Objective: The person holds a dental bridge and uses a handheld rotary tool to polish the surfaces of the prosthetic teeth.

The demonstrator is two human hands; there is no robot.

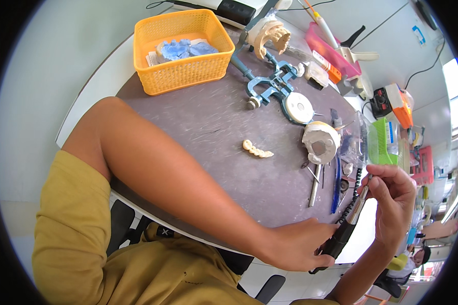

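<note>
A black and silver rotary handpiece (342, 235) slants over the table's right front edge. My left hand (297, 245) is closed around its black rear end. At the silver tip, my right hand (393, 201) pinches thumb against index finger; whatever sits between the fingertips is too small to make out. On the tabletop, apart from both hands, lies a curved row of cream-coloured dental crowns (257, 149). A plaster dental model (321, 142) stands to its right. Beyond it rests a blue articulator (275, 84) with a toothed cast (270, 36) mounted on its far part.
An orange basket (183, 71) with blue mould pieces stands at the far left. Near the right hand lie a blue pen-like tool (336, 185), a metal rod (315, 188) and a coiled black cord (352, 203). A green basket (382, 142) and pink tray (336, 51) line the right side.
</note>
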